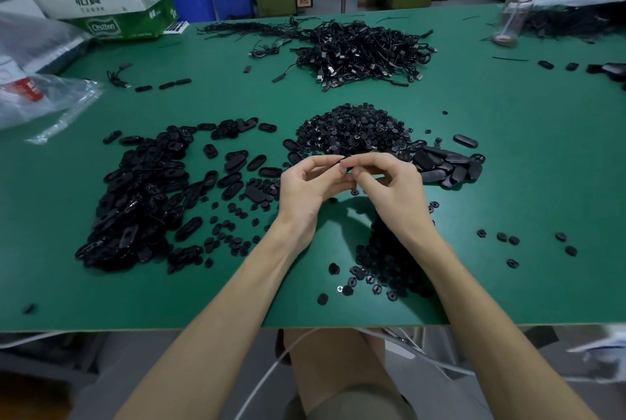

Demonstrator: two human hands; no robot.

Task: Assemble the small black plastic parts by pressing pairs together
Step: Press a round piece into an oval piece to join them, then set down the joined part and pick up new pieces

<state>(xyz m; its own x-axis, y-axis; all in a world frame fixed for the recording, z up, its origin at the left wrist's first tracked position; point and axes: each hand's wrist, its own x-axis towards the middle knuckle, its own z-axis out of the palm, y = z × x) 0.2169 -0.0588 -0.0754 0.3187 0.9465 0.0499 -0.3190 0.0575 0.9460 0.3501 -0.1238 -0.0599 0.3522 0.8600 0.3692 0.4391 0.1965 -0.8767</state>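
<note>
Green matting covered the bench [508, 189], and both hands met above its middle. Left hand [310, 185] and right hand [389, 182] each pinched, thumb against forefinger, at the same small black part [341, 162], which showed only as a dark sliver between the fingertips. Such a moulding was likely light, stiff and a little slick, best held by its edges so that the mating faces stayed free for the press. The sliver seemed to run from one hand towards the other, but most of it was hidden, and which face pointed up could not be told. Oval shells [142, 189] lay heaped left of the left hand, their long axes every way; round buttons [355, 128] mounded just beyond the fingertips; closed oval pieces [447, 165] lay beyond the right hand
</note>
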